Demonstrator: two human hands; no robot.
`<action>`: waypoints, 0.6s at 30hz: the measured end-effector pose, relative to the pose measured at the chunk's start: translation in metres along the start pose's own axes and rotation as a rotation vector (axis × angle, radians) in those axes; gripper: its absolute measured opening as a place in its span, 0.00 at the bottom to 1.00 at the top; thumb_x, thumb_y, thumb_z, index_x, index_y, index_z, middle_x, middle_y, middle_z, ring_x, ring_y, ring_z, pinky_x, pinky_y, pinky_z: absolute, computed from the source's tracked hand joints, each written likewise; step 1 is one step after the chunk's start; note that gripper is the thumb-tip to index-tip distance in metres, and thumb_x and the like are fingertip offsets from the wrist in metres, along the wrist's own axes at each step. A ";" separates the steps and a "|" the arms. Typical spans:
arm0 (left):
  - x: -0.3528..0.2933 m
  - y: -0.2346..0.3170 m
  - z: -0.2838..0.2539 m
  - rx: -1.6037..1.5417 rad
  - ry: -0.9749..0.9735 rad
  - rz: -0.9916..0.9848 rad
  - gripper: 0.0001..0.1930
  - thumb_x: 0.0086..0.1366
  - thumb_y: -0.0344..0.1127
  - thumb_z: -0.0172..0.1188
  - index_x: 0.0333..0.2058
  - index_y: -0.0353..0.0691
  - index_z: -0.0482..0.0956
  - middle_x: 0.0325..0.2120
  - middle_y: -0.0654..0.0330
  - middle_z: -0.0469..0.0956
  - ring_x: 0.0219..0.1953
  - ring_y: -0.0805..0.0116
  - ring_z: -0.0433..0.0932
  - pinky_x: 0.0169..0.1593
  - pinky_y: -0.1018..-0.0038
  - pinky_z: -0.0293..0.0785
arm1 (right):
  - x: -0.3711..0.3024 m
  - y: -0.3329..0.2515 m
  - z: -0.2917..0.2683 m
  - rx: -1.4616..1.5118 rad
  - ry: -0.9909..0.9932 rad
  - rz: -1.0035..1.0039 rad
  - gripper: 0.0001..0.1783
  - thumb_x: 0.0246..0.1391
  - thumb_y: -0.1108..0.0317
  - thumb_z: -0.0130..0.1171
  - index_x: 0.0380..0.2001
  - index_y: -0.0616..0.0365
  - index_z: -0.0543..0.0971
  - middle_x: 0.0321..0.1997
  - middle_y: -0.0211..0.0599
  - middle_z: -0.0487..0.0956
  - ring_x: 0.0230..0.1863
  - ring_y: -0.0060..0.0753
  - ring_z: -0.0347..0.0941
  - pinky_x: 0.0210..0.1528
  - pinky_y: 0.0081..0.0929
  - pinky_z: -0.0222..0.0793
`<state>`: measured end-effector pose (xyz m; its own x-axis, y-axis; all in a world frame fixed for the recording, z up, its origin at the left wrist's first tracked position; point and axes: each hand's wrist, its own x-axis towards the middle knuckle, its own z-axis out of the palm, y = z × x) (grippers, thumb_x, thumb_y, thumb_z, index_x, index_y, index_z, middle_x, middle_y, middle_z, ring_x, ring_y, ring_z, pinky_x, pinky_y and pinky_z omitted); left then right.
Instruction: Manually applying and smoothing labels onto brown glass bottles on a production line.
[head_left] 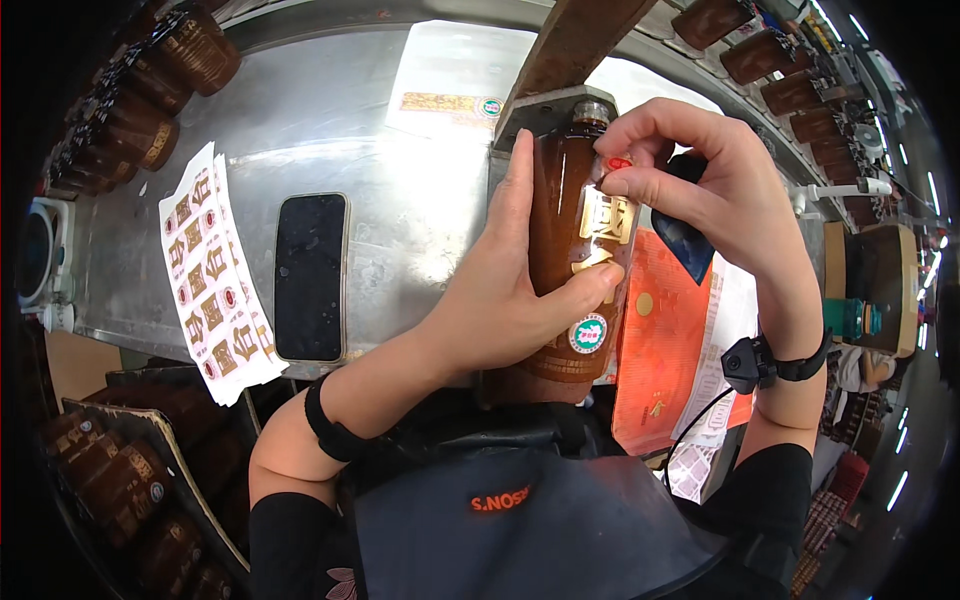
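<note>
A brown glazed bottle (560,240) lies with its neck pointing away from me, near a wooden post. My left hand (510,270) is wrapped round it, with its thumb pressing on the gold characters (605,215) along its side. Below the thumb is a round green and white sticker (588,334). By the bottle's shoulder, my right hand (700,170) pinches the upper end of a clear label film with a small red seal (620,162). A dark blue pointed piece (685,240) shows beneath the right hand's curled fingers; whether it is gripped there is hard to see.
To the left lie a black phone (311,277) and overlapping sheets of gold and red labels (215,275). An orange-red printed sheet (660,340) lies right of the bottle. A wooden post (575,45) rises ahead. Brown bottles (190,50) stand far left, with more in crates (110,470) lower left.
</note>
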<state>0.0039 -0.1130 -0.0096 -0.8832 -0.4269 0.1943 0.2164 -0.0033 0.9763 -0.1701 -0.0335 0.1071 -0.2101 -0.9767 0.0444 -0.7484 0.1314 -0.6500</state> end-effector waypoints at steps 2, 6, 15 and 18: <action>0.000 -0.001 0.000 -0.029 0.002 0.003 0.56 0.58 0.40 0.68 0.68 0.23 0.31 0.63 0.37 0.56 0.66 0.50 0.60 0.67 0.63 0.59 | 0.000 -0.001 -0.001 -0.008 -0.005 -0.007 0.08 0.50 0.70 0.67 0.34 0.60 0.81 0.20 0.25 0.71 0.25 0.17 0.66 0.32 0.19 0.65; 0.000 -0.001 0.000 0.033 0.006 0.017 0.56 0.58 0.40 0.68 0.68 0.23 0.31 0.63 0.36 0.55 0.67 0.50 0.59 0.67 0.63 0.58 | 0.001 -0.005 -0.004 -0.047 -0.067 0.047 0.11 0.50 0.74 0.68 0.37 0.64 0.82 0.29 0.25 0.78 0.30 0.14 0.67 0.37 0.16 0.67; 0.000 -0.001 0.000 -0.015 -0.007 -0.001 0.57 0.58 0.40 0.68 0.68 0.24 0.30 0.62 0.36 0.56 0.66 0.48 0.60 0.67 0.62 0.58 | 0.000 0.002 0.001 0.002 0.016 -0.021 0.10 0.49 0.70 0.68 0.35 0.60 0.82 0.21 0.25 0.73 0.26 0.17 0.67 0.33 0.18 0.66; 0.000 -0.002 0.000 -0.003 -0.005 0.013 0.57 0.59 0.40 0.68 0.68 0.23 0.30 0.62 0.36 0.56 0.66 0.48 0.59 0.67 0.62 0.58 | 0.000 0.000 0.001 0.000 0.014 -0.018 0.10 0.49 0.70 0.68 0.35 0.60 0.82 0.21 0.25 0.73 0.26 0.16 0.67 0.33 0.18 0.66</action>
<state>0.0034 -0.1127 -0.0117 -0.8823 -0.4225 0.2076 0.2291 -0.0001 0.9734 -0.1695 -0.0337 0.1057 -0.2049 -0.9765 0.0668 -0.7524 0.1135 -0.6489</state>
